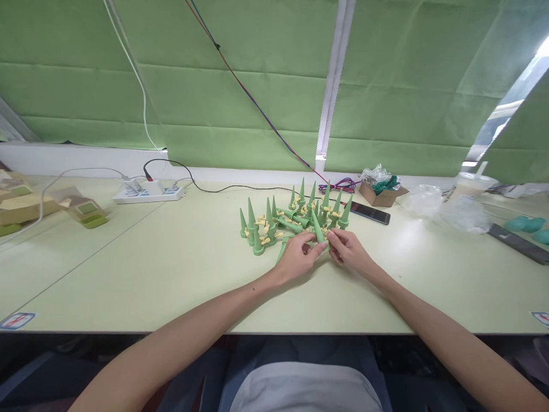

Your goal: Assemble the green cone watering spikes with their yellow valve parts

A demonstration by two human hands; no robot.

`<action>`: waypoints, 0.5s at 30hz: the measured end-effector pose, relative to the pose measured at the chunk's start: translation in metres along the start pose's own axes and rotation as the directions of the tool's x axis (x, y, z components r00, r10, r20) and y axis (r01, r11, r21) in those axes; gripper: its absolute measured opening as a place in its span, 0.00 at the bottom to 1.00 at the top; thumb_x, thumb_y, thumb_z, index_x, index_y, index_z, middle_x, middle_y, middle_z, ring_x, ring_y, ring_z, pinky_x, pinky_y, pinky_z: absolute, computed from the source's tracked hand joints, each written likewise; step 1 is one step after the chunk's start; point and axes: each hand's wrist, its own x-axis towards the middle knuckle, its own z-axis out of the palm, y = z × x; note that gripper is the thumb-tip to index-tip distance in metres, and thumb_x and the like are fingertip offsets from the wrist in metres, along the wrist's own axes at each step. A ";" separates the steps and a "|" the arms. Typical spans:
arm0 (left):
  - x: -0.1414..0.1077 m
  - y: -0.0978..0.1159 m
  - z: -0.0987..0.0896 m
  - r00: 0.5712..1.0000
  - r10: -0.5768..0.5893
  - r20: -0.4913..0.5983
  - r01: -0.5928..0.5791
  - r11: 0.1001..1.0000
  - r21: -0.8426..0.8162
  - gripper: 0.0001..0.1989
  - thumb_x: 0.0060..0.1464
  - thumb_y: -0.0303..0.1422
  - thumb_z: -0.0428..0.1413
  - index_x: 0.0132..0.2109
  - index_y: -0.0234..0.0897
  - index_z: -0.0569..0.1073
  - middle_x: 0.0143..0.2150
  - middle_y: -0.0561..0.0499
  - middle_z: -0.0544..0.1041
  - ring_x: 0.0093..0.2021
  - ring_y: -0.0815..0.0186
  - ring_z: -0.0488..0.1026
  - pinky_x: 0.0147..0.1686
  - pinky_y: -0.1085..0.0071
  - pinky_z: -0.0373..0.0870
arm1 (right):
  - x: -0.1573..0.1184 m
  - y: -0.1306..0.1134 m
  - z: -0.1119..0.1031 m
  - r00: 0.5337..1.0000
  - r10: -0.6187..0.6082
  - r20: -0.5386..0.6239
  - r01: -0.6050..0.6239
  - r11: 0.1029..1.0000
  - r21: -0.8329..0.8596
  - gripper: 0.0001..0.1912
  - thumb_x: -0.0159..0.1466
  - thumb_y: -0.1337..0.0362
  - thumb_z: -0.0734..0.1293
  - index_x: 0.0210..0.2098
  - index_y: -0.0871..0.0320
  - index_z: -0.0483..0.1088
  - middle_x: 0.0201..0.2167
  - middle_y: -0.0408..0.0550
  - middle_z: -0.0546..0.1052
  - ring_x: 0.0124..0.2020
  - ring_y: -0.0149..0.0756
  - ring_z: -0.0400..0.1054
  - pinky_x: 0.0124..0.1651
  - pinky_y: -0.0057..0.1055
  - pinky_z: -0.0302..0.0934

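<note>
My left hand (300, 253) is closed on a green cone (318, 228), whose tip points up and slightly left. Close on its right side, my right hand (346, 249) has its fingers pinched together near the cone's base; what they grip is too small to make out. Just beyond both hands is a cluster of green cones with small pale yellow pieces among them. Some cones stand upright, such as a cone (257, 241) at the cluster's front left, and others lie on their sides in the middle. One more lies partly hidden beside my left hand.
Behind the cluster lie a phone (369, 213), coiled cables (338, 185) and a small cardboard box (381, 196). A power strip (150, 193) is at the back left. A cup (469, 186) and plastic bags stand at right; packages (81, 207) lie far left on the table (180, 274).
</note>
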 end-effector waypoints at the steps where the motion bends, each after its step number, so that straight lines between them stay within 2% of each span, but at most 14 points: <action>1: 0.000 -0.001 0.000 1.000 0.011 -0.003 -0.011 1.000 0.008 0.18 0.61 0.47 0.52 0.37 0.35 0.73 0.35 0.50 0.71 0.22 0.73 0.62 0.22 0.73 0.59 | 0.000 0.000 0.000 1.000 0.000 0.001 0.000 1.000 -0.007 0.25 0.69 0.44 0.58 0.24 0.54 0.56 0.11 0.35 0.62 0.12 0.27 0.53 0.20 0.28 0.50; 7: 0.001 -0.006 0.000 0.997 0.066 -0.047 -0.062 0.995 0.076 0.14 0.59 0.43 0.56 0.40 0.35 0.75 0.39 0.48 0.72 0.27 0.71 0.63 0.26 0.72 0.62 | 0.001 -0.002 0.000 1.000 0.005 0.016 -0.005 1.000 -0.021 0.26 0.70 0.45 0.57 0.23 0.55 0.56 0.09 0.36 0.62 0.11 0.27 0.53 0.21 0.28 0.51; 15: 0.001 -0.010 -0.001 0.989 0.148 -0.019 -0.144 0.982 0.119 0.12 0.62 0.37 0.54 0.48 0.39 0.78 0.48 0.46 0.73 0.26 0.73 0.64 0.29 0.72 0.66 | 0.001 0.001 0.001 1.000 0.029 0.011 -0.029 0.999 -0.024 0.30 0.70 0.46 0.56 0.17 0.55 0.55 0.08 0.38 0.62 0.11 0.26 0.52 0.21 0.27 0.50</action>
